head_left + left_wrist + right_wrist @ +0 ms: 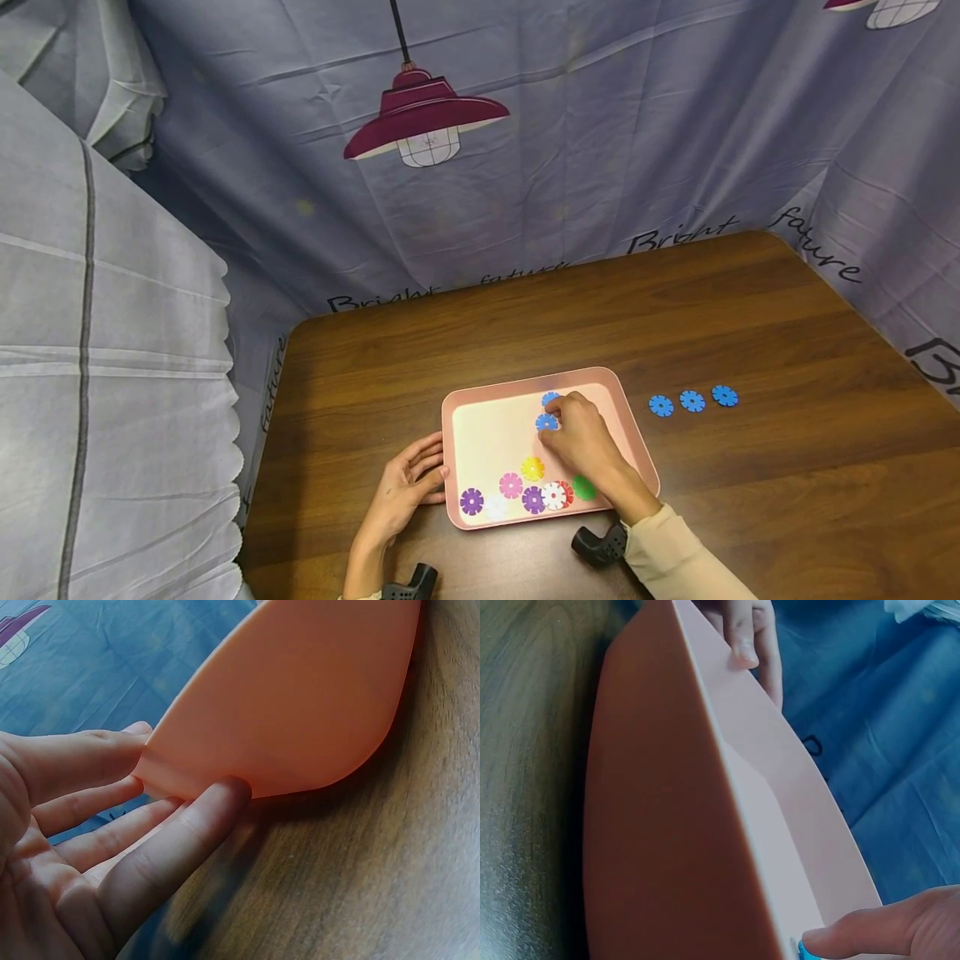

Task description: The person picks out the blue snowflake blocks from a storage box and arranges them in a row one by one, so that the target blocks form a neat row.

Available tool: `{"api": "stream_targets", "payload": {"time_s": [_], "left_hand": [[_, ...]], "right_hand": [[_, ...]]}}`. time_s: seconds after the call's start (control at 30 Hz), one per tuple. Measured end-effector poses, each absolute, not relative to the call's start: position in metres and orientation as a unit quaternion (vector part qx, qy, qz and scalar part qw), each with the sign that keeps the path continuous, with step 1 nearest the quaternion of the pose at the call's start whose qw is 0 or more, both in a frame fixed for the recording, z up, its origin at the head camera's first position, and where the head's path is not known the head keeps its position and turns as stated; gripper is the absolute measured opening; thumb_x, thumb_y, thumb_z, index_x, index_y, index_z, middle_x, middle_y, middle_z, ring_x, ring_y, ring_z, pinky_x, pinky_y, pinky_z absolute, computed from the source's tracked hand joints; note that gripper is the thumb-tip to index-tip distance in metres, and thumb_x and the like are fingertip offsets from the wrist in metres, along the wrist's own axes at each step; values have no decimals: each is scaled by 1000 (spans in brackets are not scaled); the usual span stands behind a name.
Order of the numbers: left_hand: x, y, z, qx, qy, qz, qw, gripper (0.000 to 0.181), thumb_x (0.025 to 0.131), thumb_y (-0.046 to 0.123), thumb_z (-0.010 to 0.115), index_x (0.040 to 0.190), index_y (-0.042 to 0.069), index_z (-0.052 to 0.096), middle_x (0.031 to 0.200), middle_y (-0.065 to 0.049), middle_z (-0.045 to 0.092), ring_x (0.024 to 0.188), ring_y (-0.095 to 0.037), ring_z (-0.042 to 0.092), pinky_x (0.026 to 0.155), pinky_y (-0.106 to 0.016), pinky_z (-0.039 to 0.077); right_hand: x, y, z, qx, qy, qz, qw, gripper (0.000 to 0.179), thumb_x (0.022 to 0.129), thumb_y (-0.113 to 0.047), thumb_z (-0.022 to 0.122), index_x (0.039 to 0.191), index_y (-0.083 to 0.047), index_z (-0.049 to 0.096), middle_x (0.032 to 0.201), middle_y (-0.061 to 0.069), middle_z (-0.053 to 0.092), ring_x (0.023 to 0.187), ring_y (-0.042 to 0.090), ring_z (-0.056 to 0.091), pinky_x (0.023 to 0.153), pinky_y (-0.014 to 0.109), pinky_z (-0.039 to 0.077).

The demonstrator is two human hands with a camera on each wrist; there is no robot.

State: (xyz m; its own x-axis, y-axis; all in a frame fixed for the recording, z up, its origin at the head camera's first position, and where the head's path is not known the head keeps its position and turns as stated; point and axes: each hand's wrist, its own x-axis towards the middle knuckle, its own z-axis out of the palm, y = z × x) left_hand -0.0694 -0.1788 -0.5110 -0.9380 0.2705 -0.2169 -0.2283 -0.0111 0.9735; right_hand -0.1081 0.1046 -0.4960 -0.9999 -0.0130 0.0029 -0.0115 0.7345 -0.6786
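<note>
I see the right hand (587, 435) pinch a disc (547, 422), probably light, stiff and slippery, best held by its rim, while the left hand (405, 483) loosely touches the tray (486, 435).

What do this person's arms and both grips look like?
The left grip and right grip are bare, without gloves. A pale cream sleeve covers the right arm, stopping short of the wrist; the other side is mostly out of frame. Blunt, bent black fittings sit near both wrists. No cables show.
</note>
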Motion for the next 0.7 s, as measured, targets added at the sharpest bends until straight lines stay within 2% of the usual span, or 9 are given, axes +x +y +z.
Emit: {"api": "stream_targets", "payload": {"time_s": [0.37, 0.7], "left_hand": [[-69, -179, -511, 11, 682, 710, 177, 57, 92, 0, 66, 143, -4, 42, 139, -29, 47, 124, -40, 50, 76, -45, 61], [-69, -178, -509, 11, 685, 707, 176, 57, 92, 0, 65, 144, -4, 41, 139, -29, 47, 124, -40, 50, 76, -45, 61]], "right_hand": [[-107, 102, -496, -8, 933, -360, -4, 31, 70, -2, 81, 98, 5, 70, 86, 9, 59, 74, 20, 54, 71, 39, 54], [-108, 100, -497, -13, 935, -355, -16, 32, 69, 1, 82, 98, 6, 71, 93, 14, 62, 86, 29, 62, 81, 45, 56]]}}
